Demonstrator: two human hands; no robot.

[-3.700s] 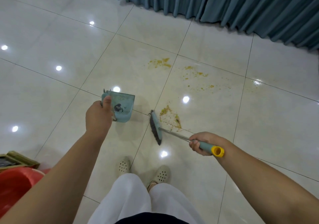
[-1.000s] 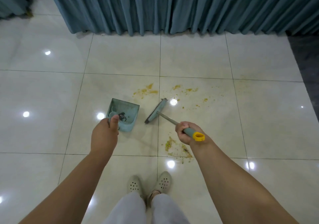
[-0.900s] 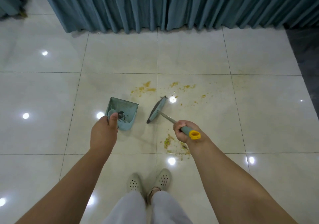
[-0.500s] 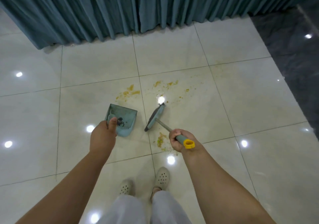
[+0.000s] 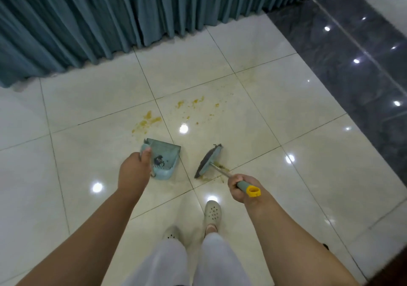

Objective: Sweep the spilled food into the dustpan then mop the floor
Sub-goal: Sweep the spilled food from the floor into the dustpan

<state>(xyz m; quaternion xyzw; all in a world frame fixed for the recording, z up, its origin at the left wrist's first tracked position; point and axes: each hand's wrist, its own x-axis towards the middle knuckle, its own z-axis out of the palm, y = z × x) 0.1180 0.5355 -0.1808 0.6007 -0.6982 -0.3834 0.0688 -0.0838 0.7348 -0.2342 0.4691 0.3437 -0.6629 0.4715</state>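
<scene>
Both hands are gripping tools: the left hand is wrapping around the handle of a pale teal dustpan, thumb lying along the top, while the right hand is closing its fingers around the grey-green grip of a short hand broom — a yellow ring cap is sticking out behind the fist. The dustpan is showing a comb of small teeth at its near edge and a dark clump of debris inside. The broom's flat teal head, dark bristles facing left, is sitting between the two hands, its thin metal shaft running back to the right hand. Spilled food — yellow-orange mush and crumbs — is lying on the glossy cream tiles beyond the dustpan, and a greenish-yellow smear is showing just beside the broom head, ahead of the right hand. A teal curtain is hanging far beyond both hands.
</scene>
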